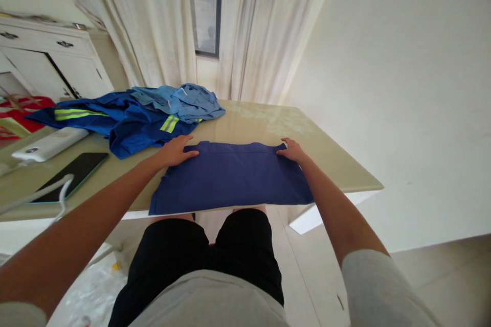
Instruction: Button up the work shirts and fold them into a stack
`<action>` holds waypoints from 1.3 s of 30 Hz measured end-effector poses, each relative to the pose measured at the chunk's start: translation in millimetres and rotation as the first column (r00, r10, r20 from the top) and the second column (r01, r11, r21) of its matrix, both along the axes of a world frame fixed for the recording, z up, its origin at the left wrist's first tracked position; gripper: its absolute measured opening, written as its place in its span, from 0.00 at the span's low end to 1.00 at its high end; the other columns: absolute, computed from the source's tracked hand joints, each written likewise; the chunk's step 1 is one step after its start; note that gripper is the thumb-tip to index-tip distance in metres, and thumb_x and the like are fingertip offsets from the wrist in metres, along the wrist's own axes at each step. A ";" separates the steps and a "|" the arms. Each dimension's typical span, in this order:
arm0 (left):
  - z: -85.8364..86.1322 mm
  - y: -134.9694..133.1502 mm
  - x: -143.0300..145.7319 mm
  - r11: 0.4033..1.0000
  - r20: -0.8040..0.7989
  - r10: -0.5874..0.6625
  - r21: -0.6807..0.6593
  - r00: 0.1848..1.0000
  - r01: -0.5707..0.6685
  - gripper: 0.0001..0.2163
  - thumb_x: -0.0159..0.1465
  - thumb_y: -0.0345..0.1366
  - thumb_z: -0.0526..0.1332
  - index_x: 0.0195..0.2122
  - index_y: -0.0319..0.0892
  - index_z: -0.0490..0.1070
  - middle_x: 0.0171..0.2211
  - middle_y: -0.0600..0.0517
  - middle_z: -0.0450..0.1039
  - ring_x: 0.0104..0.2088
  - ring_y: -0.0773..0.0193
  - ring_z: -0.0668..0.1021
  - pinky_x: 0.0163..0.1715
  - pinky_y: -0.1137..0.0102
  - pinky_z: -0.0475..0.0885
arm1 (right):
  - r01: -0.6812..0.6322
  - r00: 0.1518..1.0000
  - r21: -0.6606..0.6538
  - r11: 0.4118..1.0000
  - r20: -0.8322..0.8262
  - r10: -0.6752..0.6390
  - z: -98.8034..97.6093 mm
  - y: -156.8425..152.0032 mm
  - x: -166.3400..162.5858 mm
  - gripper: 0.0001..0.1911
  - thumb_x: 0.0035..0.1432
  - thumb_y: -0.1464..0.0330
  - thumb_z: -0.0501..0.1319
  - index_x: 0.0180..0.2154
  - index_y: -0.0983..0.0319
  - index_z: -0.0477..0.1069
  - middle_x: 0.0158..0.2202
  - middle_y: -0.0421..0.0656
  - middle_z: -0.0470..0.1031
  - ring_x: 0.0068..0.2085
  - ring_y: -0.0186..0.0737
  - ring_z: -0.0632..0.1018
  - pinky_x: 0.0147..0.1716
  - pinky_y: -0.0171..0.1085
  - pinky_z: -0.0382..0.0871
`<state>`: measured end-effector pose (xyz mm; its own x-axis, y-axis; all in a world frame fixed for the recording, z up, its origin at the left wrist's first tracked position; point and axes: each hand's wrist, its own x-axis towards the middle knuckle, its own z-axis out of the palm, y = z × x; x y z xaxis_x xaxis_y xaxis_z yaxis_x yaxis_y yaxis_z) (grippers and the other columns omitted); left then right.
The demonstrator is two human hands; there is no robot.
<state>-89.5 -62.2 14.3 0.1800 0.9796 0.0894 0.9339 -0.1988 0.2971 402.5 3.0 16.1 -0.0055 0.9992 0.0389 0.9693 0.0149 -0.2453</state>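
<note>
A folded dark blue garment (232,176) lies flat along the table's front edge, its near side reaching that edge. My left hand (178,151) rests at its far left corner, thumb on the cloth and index finger stretched past the top edge. At the far right corner, my right hand (293,152) touches the fabric in much the same way, thumb and index finger apart. Both hands are open, though their other fingers are partly hidden. Small bumps show along the garment's far edge; its exact kind cannot be made out.
Behind my left hand lie a crumpled bright blue garment (130,125) with yellow reflective bands and a lighter blue one (192,104). A tablet-like device (72,176), a white device (51,144) and a white cable (63,194) are on the left. A wall (414,87) stands right.
</note>
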 end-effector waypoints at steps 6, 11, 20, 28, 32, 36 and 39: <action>11.5 46.0 21.7 0.965 -0.015 -0.243 -0.109 0.970 0.240 0.24 0.57 0.47 0.66 0.54 0.42 0.77 0.50 0.44 0.80 0.51 0.51 0.81 0.51 0.65 0.72 | -0.252 0.956 -0.084 0.964 0.136 0.262 18.4 9.7 -4.4 0.20 0.59 0.67 0.72 0.53 0.58 0.79 0.54 0.49 0.80 0.56 0.51 0.78 0.58 0.45 0.69; 25.0 59.6 14.8 0.947 -0.067 -0.302 -0.134 0.951 0.292 0.17 0.61 0.46 0.62 0.48 0.44 0.79 0.43 0.46 0.81 0.45 0.52 0.81 0.45 0.65 0.71 | -0.248 0.961 -0.114 0.962 0.096 0.259 30.8 13.1 4.9 0.17 0.59 0.69 0.70 0.51 0.59 0.80 0.48 0.47 0.83 0.48 0.48 0.82 0.50 0.40 0.72; 18.5 83.8 34.8 0.890 0.028 -0.366 -0.282 0.930 0.359 0.29 0.59 0.54 0.64 0.55 0.39 0.77 0.52 0.40 0.79 0.52 0.49 0.80 0.51 0.64 0.71 | -0.447 0.891 -0.382 0.809 -0.115 0.439 44.8 36.7 -16.1 0.44 0.45 0.58 0.78 0.63 0.62 0.71 0.60 0.53 0.76 0.57 0.54 0.79 0.55 0.43 0.74; 36.4 103.5 53.6 0.787 0.006 -0.492 -0.425 0.871 0.448 0.19 0.58 0.51 0.63 0.41 0.42 0.79 0.41 0.46 0.80 0.42 0.53 0.80 0.41 0.66 0.69 | -0.437 0.880 -0.640 0.632 -0.160 0.447 45.0 33.5 -22.8 0.37 0.37 0.55 0.78 0.50 0.62 0.81 0.49 0.48 0.83 0.49 0.55 0.82 0.44 0.40 0.75; 37.0 112.4 89.2 0.782 0.089 -0.502 -0.378 0.860 0.495 0.19 0.60 0.52 0.62 0.43 0.42 0.78 0.44 0.46 0.80 0.44 0.53 0.79 0.42 0.67 0.69 | -0.373 0.891 -0.794 0.480 -0.162 0.423 66.0 44.1 8.1 0.26 0.43 0.57 0.76 0.42 0.65 0.84 0.42 0.46 0.85 0.45 0.56 0.83 0.43 0.41 0.75; 19.8 112.3 157.7 0.763 0.362 -0.412 -0.364 0.836 0.534 0.18 0.62 0.53 0.61 0.40 0.43 0.77 0.39 0.48 0.81 0.39 0.56 0.80 0.36 0.68 0.69 | -0.185 0.829 -0.568 0.802 0.348 0.438 117.7 89.7 35.4 0.20 0.45 0.72 0.75 0.44 0.65 0.84 0.50 0.54 0.83 0.55 0.65 0.79 0.55 0.52 0.70; 1.0 104.8 200.3 0.875 0.383 -0.278 -0.278 0.881 0.397 0.17 0.64 0.52 0.61 0.39 0.42 0.77 0.39 0.46 0.82 0.39 0.55 0.81 0.37 0.66 0.70 | -0.278 0.818 0.050 0.959 0.535 0.209 132.9 120.9 34.1 0.27 0.58 0.74 0.68 0.59 0.62 0.76 0.68 0.58 0.67 0.69 0.67 0.64 0.67 0.60 0.56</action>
